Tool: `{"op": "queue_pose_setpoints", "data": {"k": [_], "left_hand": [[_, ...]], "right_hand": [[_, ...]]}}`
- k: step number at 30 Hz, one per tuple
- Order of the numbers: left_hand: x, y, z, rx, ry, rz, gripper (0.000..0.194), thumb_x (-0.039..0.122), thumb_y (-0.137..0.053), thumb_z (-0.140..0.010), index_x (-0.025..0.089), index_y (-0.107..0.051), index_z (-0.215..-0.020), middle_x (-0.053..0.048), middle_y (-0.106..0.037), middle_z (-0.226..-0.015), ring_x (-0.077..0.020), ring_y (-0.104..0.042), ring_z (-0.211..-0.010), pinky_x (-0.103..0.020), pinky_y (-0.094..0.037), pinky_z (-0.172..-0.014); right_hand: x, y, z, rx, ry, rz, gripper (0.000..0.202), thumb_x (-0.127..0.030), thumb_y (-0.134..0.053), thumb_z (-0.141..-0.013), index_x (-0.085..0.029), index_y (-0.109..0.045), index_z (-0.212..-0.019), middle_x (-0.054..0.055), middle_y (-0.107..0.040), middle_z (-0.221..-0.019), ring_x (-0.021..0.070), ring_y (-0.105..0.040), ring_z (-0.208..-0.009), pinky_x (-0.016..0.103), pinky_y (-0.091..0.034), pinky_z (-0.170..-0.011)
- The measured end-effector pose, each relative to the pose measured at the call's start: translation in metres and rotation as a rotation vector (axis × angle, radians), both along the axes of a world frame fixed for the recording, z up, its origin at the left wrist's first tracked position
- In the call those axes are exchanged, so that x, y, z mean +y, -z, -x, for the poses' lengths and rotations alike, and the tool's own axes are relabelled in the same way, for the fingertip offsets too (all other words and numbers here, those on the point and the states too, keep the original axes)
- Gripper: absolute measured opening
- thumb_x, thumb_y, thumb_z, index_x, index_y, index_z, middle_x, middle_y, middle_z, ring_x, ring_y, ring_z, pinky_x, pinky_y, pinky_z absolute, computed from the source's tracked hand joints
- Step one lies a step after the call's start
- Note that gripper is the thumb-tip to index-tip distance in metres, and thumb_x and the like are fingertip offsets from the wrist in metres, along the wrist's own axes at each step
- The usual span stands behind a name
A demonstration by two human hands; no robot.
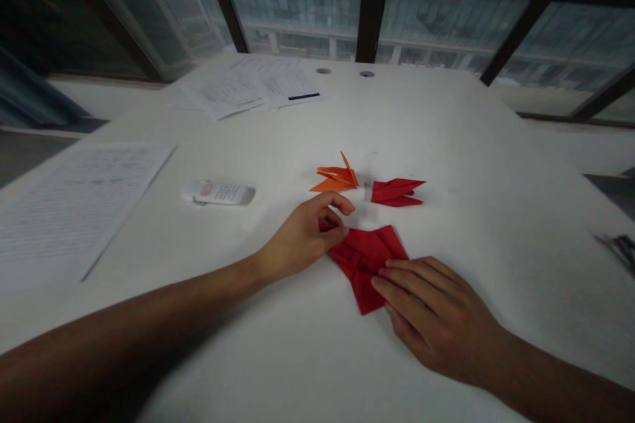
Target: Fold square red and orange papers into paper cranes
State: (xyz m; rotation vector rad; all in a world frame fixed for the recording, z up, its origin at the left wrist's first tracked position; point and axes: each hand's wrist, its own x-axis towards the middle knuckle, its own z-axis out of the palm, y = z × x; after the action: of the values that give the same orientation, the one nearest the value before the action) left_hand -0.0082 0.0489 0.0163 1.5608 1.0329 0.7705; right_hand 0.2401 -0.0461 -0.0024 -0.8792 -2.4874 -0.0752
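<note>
A sheet of red origami paper (370, 251), partly folded and creased, lies on the white table in front of me. My left hand (310, 234) pinches its upper left corner between thumb and fingers. At its lower right side, the stretched fingers of my right hand (431, 317) rest flat on the paper and cover that corner. Just beyond the sheet are two folded pieces with pointed ends: an orange one (340, 178) near my left fingertips, and a red one (394, 192) to its right.
Left of my hands lies a white tube-like item (218, 193) with a printed label. Printed sheets (89, 192) cover the table's left side, and more papers (253, 89) lie at the back. A dark-handled tool (626, 246) shows at the right edge. Windows stand behind the table (496, 165).
</note>
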Motion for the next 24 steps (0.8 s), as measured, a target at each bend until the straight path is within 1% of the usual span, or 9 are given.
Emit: {"op": "queue_pose_setpoints", "data": {"k": [4,7,11,13,15,17,18,21,24], "left_hand": [[-0.001,0.004,0.0,-0.019,-0.013,-0.017,0.016,0.012,-0.061,-0.085,0.017,-0.062,-0.1,0.003,-0.06,-0.074,-0.0111,-0.055,-0.066,-0.025,-0.041,-0.062],[0.0,0.007,0.0,-0.032,-0.021,-0.043,0.016,0.012,-0.06,-0.085,0.018,-0.062,-0.099,0.004,-0.055,-0.071,-0.011,-0.052,-0.063,-0.025,-0.038,-0.06],[0.002,0.003,0.002,-0.034,0.002,-0.018,0.013,0.017,-0.062,-0.088,0.018,-0.062,-0.101,0.004,-0.055,-0.071,-0.0104,-0.05,-0.061,-0.024,-0.037,-0.057],[0.004,-0.003,0.005,-0.027,0.061,-0.01,0.011,0.024,-0.064,-0.091,0.017,-0.063,-0.1,0.002,-0.059,-0.076,-0.011,-0.053,-0.066,-0.024,-0.041,-0.061],[0.006,-0.009,0.01,-0.008,0.186,-0.024,0.018,0.032,-0.069,-0.092,0.017,-0.065,-0.1,-0.001,-0.065,-0.088,-0.0136,-0.06,-0.078,-0.026,-0.048,-0.071],[0.008,-0.013,0.013,0.052,0.314,-0.104,0.023,0.035,-0.077,-0.087,0.017,-0.068,-0.098,-0.004,-0.068,-0.099,-0.0165,-0.064,-0.09,-0.03,-0.051,-0.083],[0.009,-0.013,0.014,0.084,0.354,-0.157,0.023,0.034,-0.08,-0.084,0.017,-0.069,-0.096,-0.004,-0.068,-0.102,-0.0172,-0.064,-0.093,-0.031,-0.051,-0.088],[0.011,-0.012,0.015,0.14,0.394,-0.232,0.017,0.031,-0.08,-0.085,0.017,-0.071,-0.089,-0.005,-0.069,-0.102,-0.0166,-0.065,-0.093,-0.031,-0.051,-0.089],[0.013,-0.011,0.017,0.111,0.405,-0.199,0.018,0.033,-0.077,-0.088,0.016,-0.07,-0.089,-0.005,-0.071,-0.1,-0.0166,-0.066,-0.091,-0.03,-0.052,-0.087]], "right_hand": [[-0.001,0.0,0.0,-0.002,-0.006,-0.019,0.033,-0.014,-0.064,-0.091,-0.012,-0.073,-0.123,0.011,-0.079,-0.116,0.0295,-0.074,-0.108,0.047,-0.058,-0.097],[0.0,-0.001,0.0,0.007,-0.007,-0.026,0.033,-0.014,-0.064,-0.091,-0.011,-0.073,-0.122,0.011,-0.08,-0.115,0.0294,-0.074,-0.108,0.047,-0.059,-0.097],[0.002,-0.003,0.002,0.041,-0.004,-0.038,0.028,-0.011,-0.062,-0.093,-0.008,-0.072,-0.119,0.012,-0.081,-0.111,0.0262,-0.076,-0.101,0.045,-0.06,-0.095],[0.003,-0.004,0.003,0.057,0.006,-0.023,0.027,-0.009,-0.06,-0.094,-0.007,-0.071,-0.118,0.012,-0.081,-0.11,0.0241,-0.077,-0.099,0.043,-0.06,-0.094],[0.004,-0.004,0.002,0.079,0.026,0.006,0.026,-0.008,-0.058,-0.095,-0.007,-0.07,-0.118,0.012,-0.081,-0.11,0.0224,-0.077,-0.097,0.041,-0.06,-0.093],[0.004,-0.003,0.001,0.099,0.045,0.023,0.025,-0.008,-0.058,-0.096,-0.008,-0.069,-0.118,0.012,-0.081,-0.112,0.0217,-0.076,-0.096,0.04,-0.06,-0.092],[0.005,-0.002,0.001,0.102,0.048,0.025,0.025,-0.008,-0.058,-0.096,-0.009,-0.069,-0.118,0.012,-0.08,-0.112,0.0216,-0.076,-0.097,0.04,-0.06,-0.091],[0.005,-0.001,-0.002,0.082,0.047,0.014,0.028,-0.005,-0.058,-0.096,-0.013,-0.07,-0.12,0.011,-0.079,-0.117,0.0211,-0.074,-0.097,0.039,-0.059,-0.089],[0.006,0.001,-0.005,0.075,0.043,0.001,0.03,-0.003,-0.06,-0.095,-0.017,-0.071,-0.121,0.009,-0.077,-0.12,0.0204,-0.073,-0.096,0.038,-0.059,-0.088]]}}
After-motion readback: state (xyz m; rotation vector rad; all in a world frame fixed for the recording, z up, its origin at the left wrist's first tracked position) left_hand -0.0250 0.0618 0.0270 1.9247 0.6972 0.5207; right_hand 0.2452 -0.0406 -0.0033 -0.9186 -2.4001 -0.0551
